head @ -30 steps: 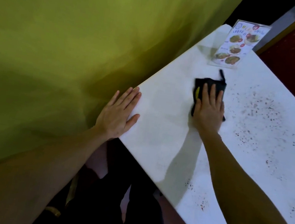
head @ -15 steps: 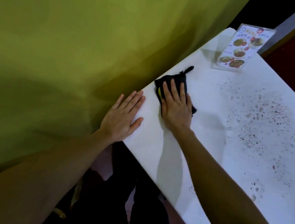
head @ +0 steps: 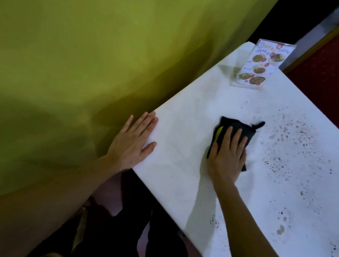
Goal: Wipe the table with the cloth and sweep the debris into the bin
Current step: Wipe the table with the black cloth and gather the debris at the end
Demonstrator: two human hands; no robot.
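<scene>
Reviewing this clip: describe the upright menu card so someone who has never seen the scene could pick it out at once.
Start from the white table that runs along the yellow-green wall. At its far corner, beyond the black cloth under the right hand, stands the menu card. It is the only upright thing on the table: a clear stand showing photos of food dishes.

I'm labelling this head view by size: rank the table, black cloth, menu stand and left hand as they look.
Largest to smallest:
1. table
2. left hand
3. menu stand and black cloth, too alike to rank; the right hand covers part of the cloth.
</scene>
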